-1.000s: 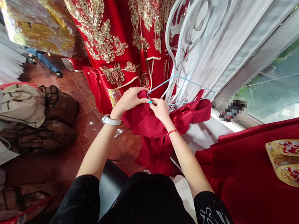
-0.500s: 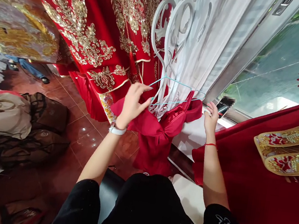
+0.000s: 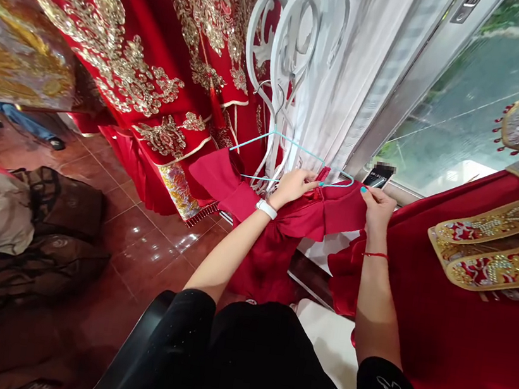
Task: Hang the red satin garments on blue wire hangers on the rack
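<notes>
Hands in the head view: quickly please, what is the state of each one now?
Left hand: closed, pinching the top edge of the red garment.
Right hand: closed, gripping the same garment's edge.

The dress (image 3: 278, 235) is plain red satin, hanging limp. The hanger (image 3: 294, 147), thin pale-blue wire, sits tilted just above it.

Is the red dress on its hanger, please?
Seemingly on: the dress hangs from the blue hanger; left hand and right hand pinch it.
</notes>
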Action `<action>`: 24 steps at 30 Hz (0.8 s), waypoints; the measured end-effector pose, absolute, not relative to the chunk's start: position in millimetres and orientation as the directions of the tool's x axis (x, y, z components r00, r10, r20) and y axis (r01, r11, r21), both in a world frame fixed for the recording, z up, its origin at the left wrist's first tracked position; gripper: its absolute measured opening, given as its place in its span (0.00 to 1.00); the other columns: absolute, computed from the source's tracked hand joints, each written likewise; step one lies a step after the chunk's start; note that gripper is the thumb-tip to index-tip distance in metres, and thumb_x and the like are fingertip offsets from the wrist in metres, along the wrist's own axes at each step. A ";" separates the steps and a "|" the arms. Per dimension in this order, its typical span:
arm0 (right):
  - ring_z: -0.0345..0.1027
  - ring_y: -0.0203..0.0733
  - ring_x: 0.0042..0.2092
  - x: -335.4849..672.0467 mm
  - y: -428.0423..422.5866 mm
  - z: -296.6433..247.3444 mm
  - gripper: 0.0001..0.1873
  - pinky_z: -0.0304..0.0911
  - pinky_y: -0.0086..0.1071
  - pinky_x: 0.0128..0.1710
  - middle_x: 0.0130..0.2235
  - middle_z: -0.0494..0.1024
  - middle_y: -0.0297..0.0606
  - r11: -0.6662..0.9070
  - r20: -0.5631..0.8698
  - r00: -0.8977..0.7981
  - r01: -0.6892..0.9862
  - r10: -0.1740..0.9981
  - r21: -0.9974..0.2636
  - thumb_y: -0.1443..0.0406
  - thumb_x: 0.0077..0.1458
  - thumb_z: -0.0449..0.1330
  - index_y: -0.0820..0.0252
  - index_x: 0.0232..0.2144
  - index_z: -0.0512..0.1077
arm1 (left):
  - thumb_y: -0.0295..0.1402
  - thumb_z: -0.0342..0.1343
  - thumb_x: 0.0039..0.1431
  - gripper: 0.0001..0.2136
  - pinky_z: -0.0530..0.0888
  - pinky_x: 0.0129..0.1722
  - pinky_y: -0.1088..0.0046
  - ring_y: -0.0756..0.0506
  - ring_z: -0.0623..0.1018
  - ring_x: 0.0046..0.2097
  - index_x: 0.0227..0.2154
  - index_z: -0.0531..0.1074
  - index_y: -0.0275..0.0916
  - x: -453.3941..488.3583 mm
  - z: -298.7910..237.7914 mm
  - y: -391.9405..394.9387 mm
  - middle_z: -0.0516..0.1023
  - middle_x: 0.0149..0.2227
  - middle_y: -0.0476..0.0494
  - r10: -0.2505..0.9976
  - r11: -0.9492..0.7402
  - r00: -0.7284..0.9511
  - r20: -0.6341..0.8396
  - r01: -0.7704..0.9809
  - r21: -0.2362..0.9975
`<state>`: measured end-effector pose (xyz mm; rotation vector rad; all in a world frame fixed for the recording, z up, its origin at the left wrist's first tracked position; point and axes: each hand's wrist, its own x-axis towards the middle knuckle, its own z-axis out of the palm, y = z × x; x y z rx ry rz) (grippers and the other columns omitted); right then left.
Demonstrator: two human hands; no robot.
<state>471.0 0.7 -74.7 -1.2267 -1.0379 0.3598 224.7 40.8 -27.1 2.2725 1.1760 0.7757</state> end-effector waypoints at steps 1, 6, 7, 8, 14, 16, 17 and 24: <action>0.73 0.41 0.35 469.6 1.7 -68.5 0.16 0.71 0.37 0.38 0.30 0.80 0.36 0.376 0.492 0.520 0.317 0.699 -0.870 0.52 0.46 0.70 0.58 0.28 0.81 | 0.39 0.54 0.70 0.14 0.66 0.37 0.71 0.44 0.79 0.37 0.30 0.76 0.39 224.1 -25.5 38.7 0.82 0.32 0.46 0.835 -0.527 0.483 0.263 0.566 0.634; 0.76 0.46 0.38 443.3 8.0 -25.9 0.11 0.73 0.40 0.41 0.32 0.81 0.39 0.421 0.621 0.377 0.489 0.687 -0.764 0.56 0.53 0.66 0.57 0.28 0.82 | 0.40 0.54 0.70 0.15 0.64 0.36 0.70 0.44 0.77 0.36 0.29 0.76 0.39 224.0 -18.8 31.3 0.80 0.31 0.47 0.842 -0.510 0.477 0.250 0.559 0.654; 0.76 0.47 0.39 435.5 9.4 -17.9 0.10 0.74 0.41 0.41 0.33 0.81 0.39 0.425 0.633 0.327 0.520 0.702 -0.741 0.57 0.54 0.66 0.56 0.29 0.82 | 0.40 0.54 0.70 0.15 0.65 0.37 0.70 0.44 0.77 0.37 0.29 0.76 0.39 225.1 -18.3 30.6 0.81 0.31 0.46 0.842 -0.510 0.480 0.247 0.558 0.655; 0.77 0.47 0.39 427.9 11.2 -11.0 0.10 0.74 0.41 0.42 0.33 0.82 0.40 0.428 0.638 0.274 0.549 0.720 -0.718 0.57 0.55 0.66 0.55 0.29 0.83 | 0.39 0.54 0.70 0.14 0.66 0.38 0.69 0.44 0.78 0.37 0.30 0.77 0.39 226.7 -18.2 30.1 0.81 0.32 0.46 0.844 -0.507 0.477 0.246 0.558 0.656; 0.78 0.48 0.42 408.1 22.0 3.3 0.11 0.76 0.41 0.46 0.37 0.83 0.41 0.424 0.598 0.146 0.575 0.788 -0.700 0.57 0.58 0.65 0.56 0.33 0.83 | 0.34 0.55 0.68 0.09 0.72 0.48 0.65 0.39 0.81 0.48 0.40 0.81 0.41 232.2 -22.5 29.4 0.85 0.43 0.42 0.892 -0.443 0.363 0.269 0.587 0.678; 0.79 0.49 0.46 410.2 22.0 1.8 0.13 0.74 0.44 0.51 0.42 0.85 0.42 0.434 0.550 0.059 0.546 0.833 -0.716 0.56 0.55 0.68 0.56 0.39 0.84 | 0.34 0.56 0.68 0.11 0.73 0.51 0.65 0.39 0.81 0.51 0.48 0.81 0.41 228.0 -25.6 31.2 0.85 0.48 0.41 0.883 -0.457 0.365 0.294 0.527 0.717; 0.78 0.51 0.49 410.6 21.7 0.8 0.18 0.73 0.45 0.55 0.46 0.85 0.43 0.439 0.521 0.003 0.535 0.853 -0.722 0.56 0.52 0.70 0.56 0.44 0.83 | 0.34 0.56 0.69 0.13 0.73 0.53 0.65 0.39 0.81 0.52 0.52 0.79 0.41 224.9 -27.5 32.7 0.84 0.52 0.40 0.870 -0.474 0.378 0.317 0.467 0.747; 0.77 0.57 0.51 382.5 34.2 -12.0 0.26 0.68 0.52 0.58 0.47 0.85 0.45 0.382 0.492 0.025 0.595 0.870 -0.707 0.50 0.45 0.74 0.59 0.42 0.82 | 0.32 0.45 0.73 0.19 0.68 0.66 0.61 0.41 0.75 0.65 0.58 0.75 0.38 197.1 -38.9 35.5 0.78 0.62 0.35 0.792 -0.573 0.412 0.450 0.248 0.781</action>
